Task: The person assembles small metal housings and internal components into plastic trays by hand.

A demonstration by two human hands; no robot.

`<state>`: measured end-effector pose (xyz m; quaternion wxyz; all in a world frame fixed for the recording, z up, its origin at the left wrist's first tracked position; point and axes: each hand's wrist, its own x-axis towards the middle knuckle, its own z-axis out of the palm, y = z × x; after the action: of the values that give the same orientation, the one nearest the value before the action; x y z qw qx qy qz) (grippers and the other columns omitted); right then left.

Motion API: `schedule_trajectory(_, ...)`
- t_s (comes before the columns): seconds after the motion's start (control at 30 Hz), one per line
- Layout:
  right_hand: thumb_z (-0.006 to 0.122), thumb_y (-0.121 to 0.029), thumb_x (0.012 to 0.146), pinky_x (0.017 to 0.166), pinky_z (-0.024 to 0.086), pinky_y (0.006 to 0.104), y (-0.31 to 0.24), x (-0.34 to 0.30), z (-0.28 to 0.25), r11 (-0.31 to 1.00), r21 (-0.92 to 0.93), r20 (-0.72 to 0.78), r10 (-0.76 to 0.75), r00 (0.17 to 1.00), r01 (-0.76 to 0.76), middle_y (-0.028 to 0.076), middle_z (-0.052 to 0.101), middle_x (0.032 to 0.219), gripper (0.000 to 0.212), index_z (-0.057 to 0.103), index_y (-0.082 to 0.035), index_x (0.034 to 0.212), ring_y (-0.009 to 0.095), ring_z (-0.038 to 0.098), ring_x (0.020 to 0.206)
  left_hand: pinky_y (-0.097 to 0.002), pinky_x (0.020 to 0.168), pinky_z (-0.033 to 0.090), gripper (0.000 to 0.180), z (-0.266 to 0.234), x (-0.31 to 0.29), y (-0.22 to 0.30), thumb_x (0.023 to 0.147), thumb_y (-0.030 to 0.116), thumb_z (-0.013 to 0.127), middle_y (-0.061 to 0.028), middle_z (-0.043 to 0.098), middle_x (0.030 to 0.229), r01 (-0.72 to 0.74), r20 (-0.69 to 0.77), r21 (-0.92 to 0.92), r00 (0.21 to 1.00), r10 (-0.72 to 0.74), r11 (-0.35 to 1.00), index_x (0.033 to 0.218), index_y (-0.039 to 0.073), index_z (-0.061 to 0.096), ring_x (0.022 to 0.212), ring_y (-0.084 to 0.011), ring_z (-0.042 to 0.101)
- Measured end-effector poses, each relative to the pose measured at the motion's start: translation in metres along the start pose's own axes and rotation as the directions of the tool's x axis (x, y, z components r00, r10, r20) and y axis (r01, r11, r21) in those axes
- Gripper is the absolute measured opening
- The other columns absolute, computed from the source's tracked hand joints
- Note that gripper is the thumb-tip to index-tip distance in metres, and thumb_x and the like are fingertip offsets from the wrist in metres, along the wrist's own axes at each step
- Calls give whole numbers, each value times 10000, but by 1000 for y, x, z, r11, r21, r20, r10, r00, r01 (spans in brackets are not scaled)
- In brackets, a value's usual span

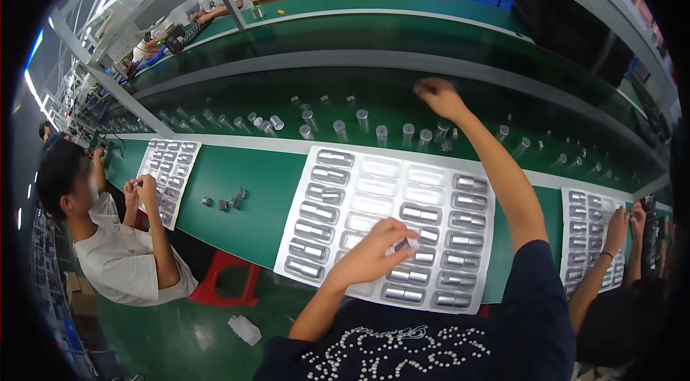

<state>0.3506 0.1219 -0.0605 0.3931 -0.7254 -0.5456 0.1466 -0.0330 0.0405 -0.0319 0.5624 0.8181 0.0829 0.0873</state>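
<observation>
My left hand [375, 250] is closed on a small silver cylinder [410, 244] with a pale end, just above a white moulded tray [379, 166]. Silver cylinders [317, 210] lie on their sides in many of the tray's pockets, while several pockets in its upper middle hold nothing. Beyond the tray, my right hand [440, 97] is stretched out over the dark green belt [374, 86]. Its fingers are smeared and dark, so their grip cannot be made out. Upright metal cylinders [339, 127] stand along the belt's near side, below that hand.
To the left, a co-worker [118, 230] handles a part beside another filled tray [169, 172]. Small dark parts [233, 200] lie on the green bench between us. Another person's hands [624, 226] work over a tray [578, 237] at right. A grey frame post [129, 97] rises at left.
</observation>
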Motion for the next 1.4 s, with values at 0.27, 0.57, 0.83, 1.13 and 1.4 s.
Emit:
schedule_trajectory(0.27,557,-84,974,843,568,250,-94,-137,-3,80,987,113,262,958,-139,146,636,1099,318,538,88,1241,184,646,953,-346,940,529,151,-7,3,-6,983,69,557,-156,636,1176,-134,-207,-955,941,-269,266,1096,-22,599,1003,-196,642)
schedule_trajectory(0.57,582,-122,974,844,547,256,-164,-198,-6,90,940,314,160,936,-330,113,625,1046,380,511,58,1301,174,642,969,-344,905,548,219,5,15,19,1035,212,494,-106,645,1010,-286,-325,-946,848,-419,155,1045,9,578,962,-218,655)
schedule_trajectory(0.83,828,1,696,775,564,294,-179,-209,-3,799,473,-31,-405,914,370,127,701,1043,315,736,-14,996,232,699,921,-214,392,272,418,12,10,18,1047,374,453,-2,502,601,-160,-518,-771,722,-459,617,870,22,593,438,-57,413)
schedule_trajectory(1.13,823,-9,704,711,563,290,-184,-216,5,815,351,30,-501,865,461,113,701,1004,289,736,-2,980,222,689,882,-199,410,289,465,16,9,18,1035,397,475,21,463,568,-88,-511,-720,738,-440,689,766,36,589,453,-33,403)
schedule_trajectory(1.4,801,-11,728,719,563,325,-195,-223,14,821,99,-9,-564,826,562,128,679,1017,265,700,19,971,271,669,873,-198,433,304,452,16,12,12,1029,385,493,22,474,582,-55,-490,-749,717,-495,661,766,35,605,471,-37,400)
